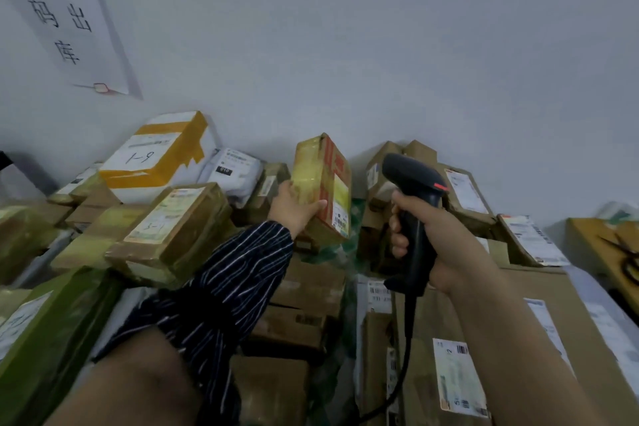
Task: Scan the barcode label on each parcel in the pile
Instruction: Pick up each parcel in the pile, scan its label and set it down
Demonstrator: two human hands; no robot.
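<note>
**A:** What surrounds the lifted parcel?

**B:** Piled boxes on all sides, a white parcel with orange tape to the left and a paper sign on the wall. Its barcode label shows on the side nearest the scanner.

**A:** Counts?

**B:** One scanner, gripped by the right hand. One raised parcel, with the left hand curled round its lower end.

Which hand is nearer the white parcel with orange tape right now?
Left. The left hand, holding a small box, is to the right of the orange-taped parcel; the right hand, gripping the scanner, is farther right.
</note>
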